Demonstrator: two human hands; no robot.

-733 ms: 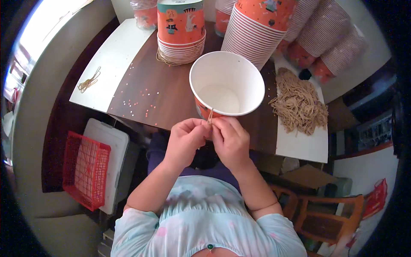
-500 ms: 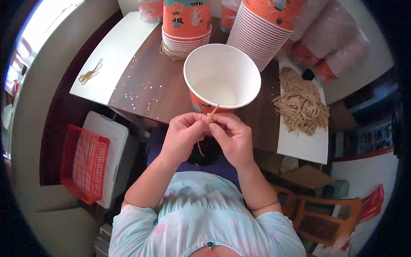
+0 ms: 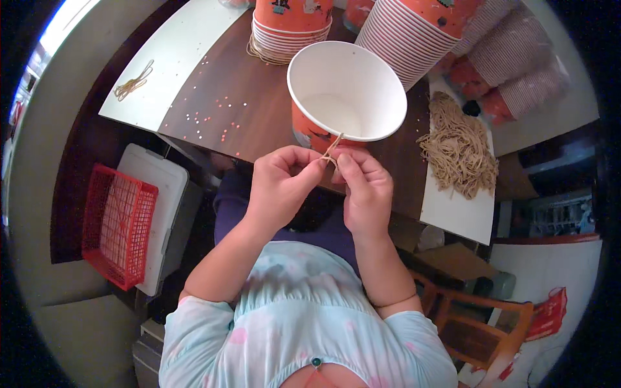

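Pale aqua top (image 3: 291, 323), pink blotches (image 3: 239, 335), gathered band (image 3: 310, 292); short loose sleeves (image 3: 197, 323); round green pendant (image 3: 316, 362); dark purple bottoms (image 3: 233, 202); bare hands (image 3: 277, 186).

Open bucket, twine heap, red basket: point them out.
Open bucket (image 3: 352, 74), head view: white inner wall.
Twine heap (image 3: 460, 152), head view: middle of the tangle.
Red basket (image 3: 140, 234), head view: right-hand mesh side.

Brt glare upper L; edges warped.

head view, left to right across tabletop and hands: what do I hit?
Looped cord → red and white dots → left hand → string → right hand → tan cord pile.
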